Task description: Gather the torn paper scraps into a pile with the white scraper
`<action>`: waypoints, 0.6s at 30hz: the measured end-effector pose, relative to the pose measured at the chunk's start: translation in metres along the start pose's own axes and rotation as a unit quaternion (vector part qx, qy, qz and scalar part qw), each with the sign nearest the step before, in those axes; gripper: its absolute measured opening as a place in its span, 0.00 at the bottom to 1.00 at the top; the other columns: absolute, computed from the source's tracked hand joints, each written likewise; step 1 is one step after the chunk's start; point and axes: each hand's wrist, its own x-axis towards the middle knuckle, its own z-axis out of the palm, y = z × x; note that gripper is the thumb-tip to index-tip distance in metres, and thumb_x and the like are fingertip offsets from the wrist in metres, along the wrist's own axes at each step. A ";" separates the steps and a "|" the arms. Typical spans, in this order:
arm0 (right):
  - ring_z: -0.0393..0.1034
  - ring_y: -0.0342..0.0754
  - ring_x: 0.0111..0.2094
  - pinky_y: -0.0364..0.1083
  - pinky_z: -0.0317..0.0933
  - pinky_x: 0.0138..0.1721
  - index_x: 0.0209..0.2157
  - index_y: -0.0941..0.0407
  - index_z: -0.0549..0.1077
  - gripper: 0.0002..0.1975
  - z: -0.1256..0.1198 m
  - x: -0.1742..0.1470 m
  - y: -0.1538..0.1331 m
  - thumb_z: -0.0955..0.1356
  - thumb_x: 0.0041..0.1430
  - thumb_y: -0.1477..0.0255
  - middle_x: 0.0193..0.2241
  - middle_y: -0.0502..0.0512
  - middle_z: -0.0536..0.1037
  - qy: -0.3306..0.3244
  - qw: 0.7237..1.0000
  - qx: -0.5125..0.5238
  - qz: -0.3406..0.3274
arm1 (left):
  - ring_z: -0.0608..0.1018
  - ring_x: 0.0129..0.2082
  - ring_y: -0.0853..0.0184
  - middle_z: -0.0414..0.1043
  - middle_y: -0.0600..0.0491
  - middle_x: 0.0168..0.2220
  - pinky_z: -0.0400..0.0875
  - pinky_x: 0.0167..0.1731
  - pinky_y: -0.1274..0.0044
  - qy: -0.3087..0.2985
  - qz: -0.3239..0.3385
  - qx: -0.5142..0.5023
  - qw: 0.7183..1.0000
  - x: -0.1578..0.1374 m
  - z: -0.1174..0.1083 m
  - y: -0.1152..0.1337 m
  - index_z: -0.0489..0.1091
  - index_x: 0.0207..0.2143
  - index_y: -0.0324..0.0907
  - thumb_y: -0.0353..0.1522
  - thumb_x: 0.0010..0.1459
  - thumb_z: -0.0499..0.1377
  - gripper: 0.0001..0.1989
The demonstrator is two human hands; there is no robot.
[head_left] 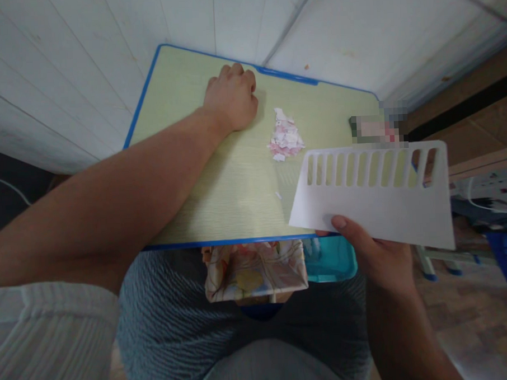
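- Our right hand (385, 258) is gripping a flat white slotted panel (380, 209)
- We've got our left hand (234, 95) balled up on the blue-edged pale-yellow table (233, 207), near pinkish-white paper scraps (285, 138)

There's one slotted panel (376, 206), one scrap heap (285, 137), one tabletop (241, 196), one teal container (338, 257).

The white slotted panel (372, 210) hides most fingers of the right grip (384, 257), and pixelation obscures an object (372, 130) beyond.
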 end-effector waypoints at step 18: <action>0.89 0.63 0.43 0.63 0.86 0.55 0.38 0.49 0.87 0.10 0.015 0.008 -0.021 0.83 0.65 0.59 0.34 0.55 0.90 -0.052 0.998 -0.001 -0.032 | 0.55 0.71 0.47 0.86 0.57 0.58 0.57 0.72 0.48 -0.071 -0.011 0.075 0.995 -0.002 -0.006 0.006 0.75 0.69 0.66 0.63 0.68 0.42 0.39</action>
